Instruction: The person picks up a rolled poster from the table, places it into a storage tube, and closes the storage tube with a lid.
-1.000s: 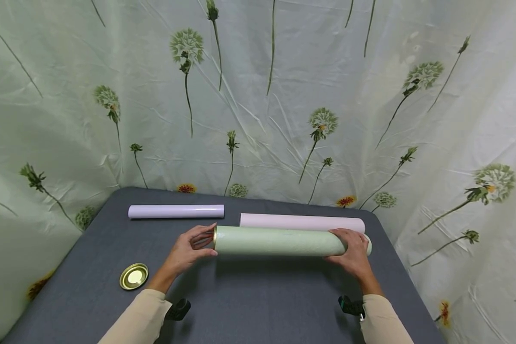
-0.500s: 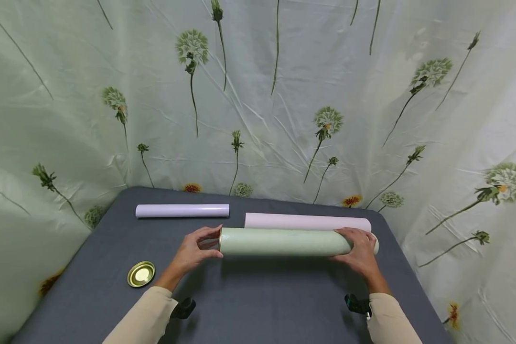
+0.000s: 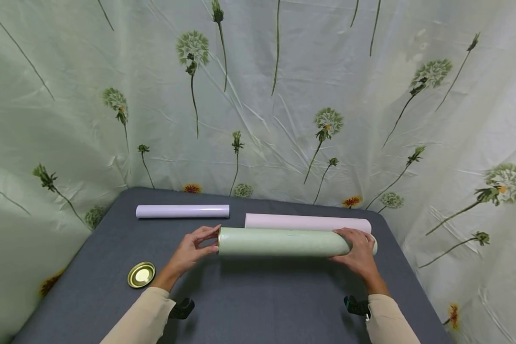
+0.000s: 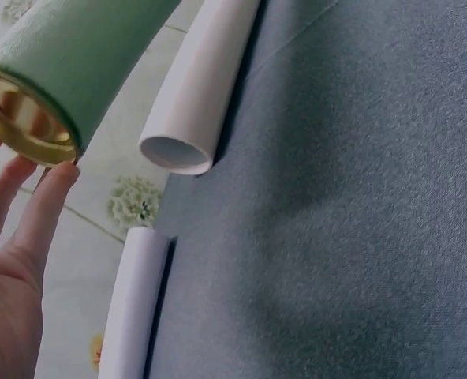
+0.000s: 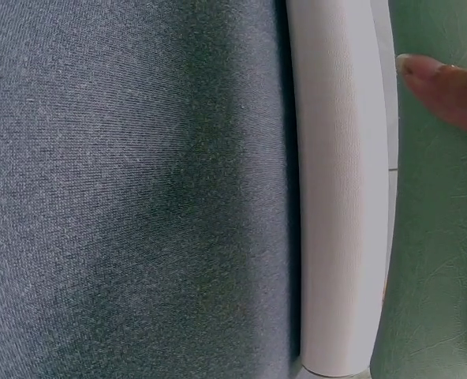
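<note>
A pale green tube (image 3: pixel 279 242) is held level above the table, its left end showing a gold metal inside or cap (image 4: pixel 28 130). My left hand (image 3: pixel 189 252) holds that end, fingertips and thumb touching the rim. Around the tube near its right end grips my right hand (image 3: pixel 356 253), thumb below and fingers over the top. In the right wrist view, one fingertip lies on the green surface (image 5: pixel 446 213). A round gold lid (image 3: pixel 141 275) lies on the table, left of my left forearm.
Behind the green tube a pale pink tube (image 3: pixel 309 221) lies on the dark grey table (image 3: pixel 258 296). A thinner lilac roll (image 3: pixel 182 211) lies at the back left. A flower-printed curtain (image 3: pixel 262 110) hangs behind the table.
The head view has shifted a little, so everything sits slightly further right than a second ago. My left thumb has drawn back slightly to the tube's rim. The right grip looks the same.
</note>
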Motion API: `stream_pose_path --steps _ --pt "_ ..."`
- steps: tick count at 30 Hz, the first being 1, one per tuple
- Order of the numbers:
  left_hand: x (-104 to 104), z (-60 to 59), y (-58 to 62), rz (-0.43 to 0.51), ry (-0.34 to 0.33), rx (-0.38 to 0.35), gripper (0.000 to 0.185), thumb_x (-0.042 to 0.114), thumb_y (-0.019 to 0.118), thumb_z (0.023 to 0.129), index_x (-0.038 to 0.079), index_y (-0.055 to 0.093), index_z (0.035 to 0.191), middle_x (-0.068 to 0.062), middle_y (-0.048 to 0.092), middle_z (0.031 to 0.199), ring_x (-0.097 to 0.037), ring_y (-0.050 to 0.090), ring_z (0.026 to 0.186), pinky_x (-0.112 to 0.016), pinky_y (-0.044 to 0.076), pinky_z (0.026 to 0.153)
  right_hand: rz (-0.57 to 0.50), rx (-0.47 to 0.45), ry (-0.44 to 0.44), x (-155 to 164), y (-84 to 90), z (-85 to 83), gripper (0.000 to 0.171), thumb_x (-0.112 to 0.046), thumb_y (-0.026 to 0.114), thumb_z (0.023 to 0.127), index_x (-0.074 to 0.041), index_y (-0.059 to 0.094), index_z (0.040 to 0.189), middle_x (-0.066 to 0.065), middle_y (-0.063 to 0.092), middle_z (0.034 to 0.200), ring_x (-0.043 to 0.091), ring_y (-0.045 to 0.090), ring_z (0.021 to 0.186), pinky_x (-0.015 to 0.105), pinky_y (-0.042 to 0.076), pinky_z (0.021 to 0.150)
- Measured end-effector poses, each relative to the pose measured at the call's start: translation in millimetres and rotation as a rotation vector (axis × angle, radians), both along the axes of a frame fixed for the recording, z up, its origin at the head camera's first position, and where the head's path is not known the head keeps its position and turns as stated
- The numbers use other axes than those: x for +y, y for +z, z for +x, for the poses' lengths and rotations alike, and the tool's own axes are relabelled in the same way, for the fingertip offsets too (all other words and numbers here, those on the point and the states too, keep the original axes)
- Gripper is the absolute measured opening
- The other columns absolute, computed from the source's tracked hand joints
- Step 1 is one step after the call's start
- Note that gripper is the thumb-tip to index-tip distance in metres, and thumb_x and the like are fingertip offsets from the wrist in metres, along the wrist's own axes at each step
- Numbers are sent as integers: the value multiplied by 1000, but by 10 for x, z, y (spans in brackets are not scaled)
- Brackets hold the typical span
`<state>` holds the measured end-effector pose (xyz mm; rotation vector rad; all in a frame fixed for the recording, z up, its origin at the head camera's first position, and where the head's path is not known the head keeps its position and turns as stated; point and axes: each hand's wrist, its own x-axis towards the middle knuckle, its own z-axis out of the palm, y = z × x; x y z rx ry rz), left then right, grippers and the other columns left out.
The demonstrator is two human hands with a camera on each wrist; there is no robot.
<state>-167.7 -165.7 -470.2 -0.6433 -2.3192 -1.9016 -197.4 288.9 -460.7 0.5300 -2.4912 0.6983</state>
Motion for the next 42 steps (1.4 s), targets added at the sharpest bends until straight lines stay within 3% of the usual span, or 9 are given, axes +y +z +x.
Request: stream_pose_path --steps 3,8,14,20,23,27,35,42 --pt "43 0 -12 12 13 34 57 2 71 83 -10 49 134 -24 55 118 -12 57 113 -20 46 90 8 15 3 24 -1 0 71 -12 96 40 -2 70 105 20 67 106 39 53 102 59 22 86" --pt "131 -9 -80 36 14 97 58 -2 70 81 -14 48 133 -27 55 115 2 54 110 -20 47 90 14 46 0 79 3 -4 73 -12 97 36 -3 71 103 19 67 103 39 54 100 60 23 84" --pt "140 10 -134 60 11 135 57 -2 69 82 -18 46 132 -27 53 115 3 53 111 -39 51 89 26 30 -22 60 -41 30 73 -12 98 35 -3 71 102 18 68 102 39 55 99 59 23 83" --pt "32 36 -89 59 -83 62 65 0 68 85 -13 37 141 -24 46 123 0 48 120 -32 46 96 16 18 -24 -13 0 30 73 -12 97 36 -4 71 103 17 67 104 38 54 100 59 23 85" --pt "-6 38 -44 57 -119 14 70 -3 70 83 -11 34 143 -24 43 125 2 47 120 -37 43 98 14 -2 -23 -26 21 25 72 -11 97 37 -4 71 104 17 67 105 38 54 101 58 23 85" --pt "-2 8 -10 58 -98 9 72 -8 71 79 -13 36 141 -23 45 122 3 50 116 -42 44 96 15 -17 -22 -29 23 14 72 -11 97 37 -4 71 104 17 68 104 38 54 101 57 23 84" --pt "41 -7 -22 187 -98 -21 73 -12 72 76 -17 36 139 -18 44 118 -1 52 114 -24 46 92 2 -39 -31 -29 5 6 71 -12 97 38 -4 71 103 17 68 104 38 54 101 55 23 83" --pt "39 14 -29 203 -96 -52 73 -10 73 76 -16 37 139 -21 44 120 -4 52 113 -22 46 91 9 -29 -25 -26 -3 7 72 -13 97 38 -4 71 104 18 67 104 38 54 101 55 23 82"
